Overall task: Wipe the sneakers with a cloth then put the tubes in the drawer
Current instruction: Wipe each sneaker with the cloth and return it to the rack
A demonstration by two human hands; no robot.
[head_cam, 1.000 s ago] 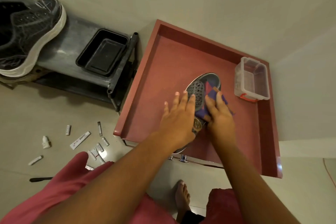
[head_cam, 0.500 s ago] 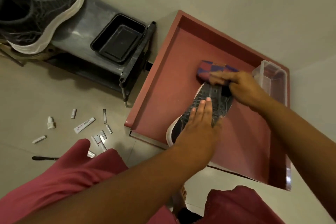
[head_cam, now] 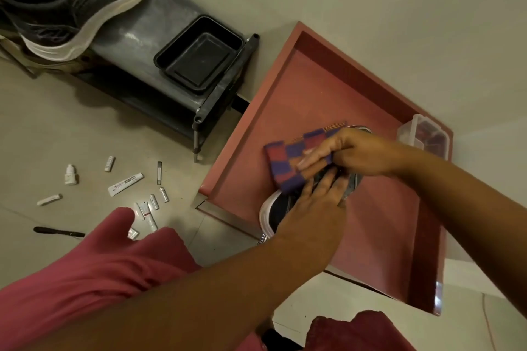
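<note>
A dark sneaker (head_cam: 281,205) with a white sole lies in the open red drawer (head_cam: 379,225), its heel over the front edge. My left hand (head_cam: 316,202) rests flat on it, fingers straight. My right hand (head_cam: 346,152) grips a red and blue checked cloth (head_cam: 288,164) and holds it against the sneaker's left side. Several small white tubes (head_cam: 125,184) lie scattered on the floor to the left. A second dark sneaker (head_cam: 74,0) sits on the shoe rack at the top left.
A black tray (head_cam: 199,51) rests on the grey shoe rack (head_cam: 137,37). A clear plastic box (head_cam: 422,134) stands in the drawer's far right corner. A black stick-like tool (head_cam: 58,231) lies on the floor. My knees in pink cloth fill the bottom.
My right hand has drawn the cloth from the sneaker's toe end down to its left side. My left hand stays on the shoe. The view has shifted right and down.
</note>
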